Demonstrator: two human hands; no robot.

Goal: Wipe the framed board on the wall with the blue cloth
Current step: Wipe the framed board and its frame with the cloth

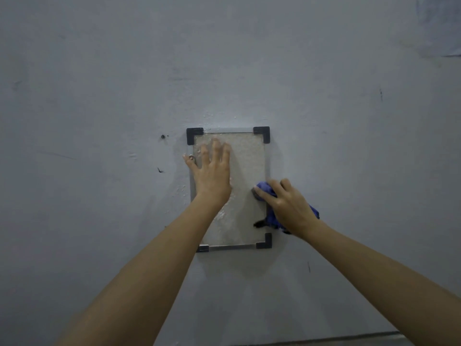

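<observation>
The right hand (pixel 287 203) clutched the blue cloth (pixel 270 216) at the framed board (pixel 245 168)'s right edge; unwiped surface apparently lay leftward, where the left hand (pixel 212 176) pressed flat, fingers spread.

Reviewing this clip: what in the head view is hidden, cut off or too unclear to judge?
- Framed board: its lower-left corner is covered by the left forearm; its right edge by the right hand and blue cloth.
- Blue cloth: mostly hidden under the right hand, so its size and fold are unclear.
- Board surface under the left hand: hidden.
- Left fingers: motion-blurred.
- Speckles on the board: too fine to tell whether water, foam or texture.
</observation>
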